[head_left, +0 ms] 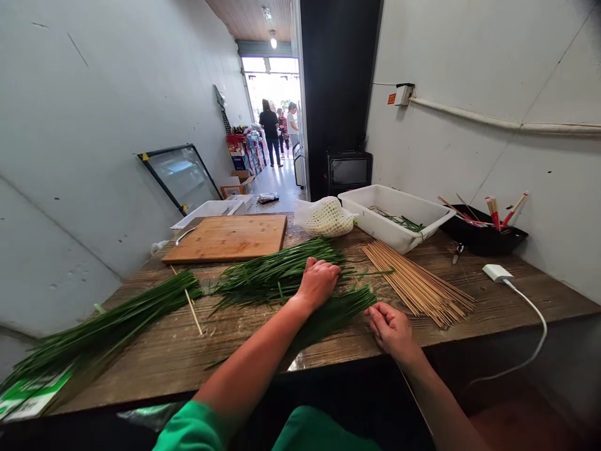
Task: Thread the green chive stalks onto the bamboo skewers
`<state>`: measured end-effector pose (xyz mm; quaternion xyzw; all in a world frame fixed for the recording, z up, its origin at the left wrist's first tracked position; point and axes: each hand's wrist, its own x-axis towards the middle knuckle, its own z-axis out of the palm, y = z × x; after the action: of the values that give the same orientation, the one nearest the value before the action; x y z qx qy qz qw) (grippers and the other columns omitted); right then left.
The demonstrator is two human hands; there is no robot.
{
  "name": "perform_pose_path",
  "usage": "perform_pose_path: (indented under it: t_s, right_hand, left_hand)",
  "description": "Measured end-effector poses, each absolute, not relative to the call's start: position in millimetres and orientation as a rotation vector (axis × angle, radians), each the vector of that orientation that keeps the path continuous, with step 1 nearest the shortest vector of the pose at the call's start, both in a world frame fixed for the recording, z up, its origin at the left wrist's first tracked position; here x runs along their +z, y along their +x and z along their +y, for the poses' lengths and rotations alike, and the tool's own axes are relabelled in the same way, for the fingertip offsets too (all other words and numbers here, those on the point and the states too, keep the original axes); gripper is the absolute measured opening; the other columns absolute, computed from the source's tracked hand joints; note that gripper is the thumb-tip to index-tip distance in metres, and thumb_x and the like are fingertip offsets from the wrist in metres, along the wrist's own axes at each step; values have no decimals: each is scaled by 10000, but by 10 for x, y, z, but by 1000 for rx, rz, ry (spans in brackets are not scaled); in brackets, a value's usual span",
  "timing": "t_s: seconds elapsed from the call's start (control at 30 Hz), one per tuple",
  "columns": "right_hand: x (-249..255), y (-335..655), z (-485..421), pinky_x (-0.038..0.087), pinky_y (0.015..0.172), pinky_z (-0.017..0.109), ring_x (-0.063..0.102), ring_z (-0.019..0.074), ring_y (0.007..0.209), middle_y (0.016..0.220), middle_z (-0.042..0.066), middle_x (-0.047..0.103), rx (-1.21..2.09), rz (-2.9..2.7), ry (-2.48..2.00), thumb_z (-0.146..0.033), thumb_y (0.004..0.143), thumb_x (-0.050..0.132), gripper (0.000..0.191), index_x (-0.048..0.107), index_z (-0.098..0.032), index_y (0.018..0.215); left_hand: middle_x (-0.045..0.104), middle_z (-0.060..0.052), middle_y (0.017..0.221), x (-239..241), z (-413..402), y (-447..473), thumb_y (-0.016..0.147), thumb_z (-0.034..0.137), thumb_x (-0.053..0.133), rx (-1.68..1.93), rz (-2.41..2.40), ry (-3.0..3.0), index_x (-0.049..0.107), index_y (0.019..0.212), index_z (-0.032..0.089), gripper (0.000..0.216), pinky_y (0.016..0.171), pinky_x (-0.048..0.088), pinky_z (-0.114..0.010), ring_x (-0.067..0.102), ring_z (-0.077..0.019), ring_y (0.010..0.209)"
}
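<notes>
Long garlic chives lie in bunches on the wooden table. My left hand point(319, 283) is closed at the right end of the middle chive pile point(272, 269), its fingers curled downward so what they hold is hidden. Beneath my left forearm runs a nearer bunch of chives point(335, 316). At this bunch's right end, my right hand point(390, 327) pinches the chive ends between thumb and fingers. A fan of thin bamboo skewers point(417, 282) lies just beyond my right hand. Another chive bunch point(122, 319) stretches across the left side, with a single skewer point(193, 312) by its right end.
Behind the chives are a wooden cutting board point(230, 238), a white foam net point(326, 216) and a white tub point(394, 219) with some chives inside. A black tray point(488, 235) and a white charger point(498, 272) with its cable sit at right. People stand near the far doorway.
</notes>
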<state>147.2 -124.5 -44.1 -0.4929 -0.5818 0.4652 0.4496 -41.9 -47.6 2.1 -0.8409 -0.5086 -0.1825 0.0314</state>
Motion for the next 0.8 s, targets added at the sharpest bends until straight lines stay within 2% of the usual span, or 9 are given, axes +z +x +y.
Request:
perform_pose_path:
  t_s: [0.1, 0.2, 0.33, 0.57, 0.8]
  right_hand:
    - [-455, 1484, -1237, 208, 329, 180, 282, 49, 337, 431, -70, 393, 1116, -1464, -1220, -511, 825, 477, 371, 562, -154, 769]
    - [-458, 1488, -1235, 207, 326, 180, 289, 52, 340, 427, -66, 397, 1094, -1460, -1230, -525, 813, 484, 385, 572, -154, 755]
    - [-468, 1485, -1233, 212, 328, 181, 273, 50, 339, 429, -74, 384, 1127, -1449, -1220, -514, 824, 474, 371, 563, -157, 775]
    - [-476, 1481, -1228, 196, 332, 187, 258, 50, 343, 433, -83, 354, 1158, -1455, -1209, -508, 833, 469, 364, 549, -157, 777]
    - [-438, 1474, -1241, 205, 335, 189, 269, 49, 338, 438, -82, 368, 1184, -1437, -1225, -509, 829, 474, 361, 547, -159, 782]
  left_hand:
    - [670, -64, 942, -11, -454, -420, 893, 213, 430, -773, -1587, -2629, 628, 1052, 200, 254, 879, 387, -348, 585, -187, 925]
    - [646, -65, 992, -52, -425, -417, 906, 191, 388, -971, -1598, -2686, 600, 1126, 192, 306, 828, 444, -289, 592, -159, 902]
    - [636, -64, 983, -51, -417, -418, 885, 218, 451, -1025, -1591, -2749, 615, 1108, 180, 280, 834, 468, -266, 591, -153, 894]
    - [665, -64, 976, -7, -451, -427, 883, 212, 454, -674, -1620, -2774, 649, 1071, 192, 271, 846, 465, -267, 610, -162, 906]
    - [704, -20, 926, -28, -446, -408, 816, 227, 565, -1049, -1708, -2806, 708, 908, 195, 173, 819, 460, -242, 626, -144, 864]
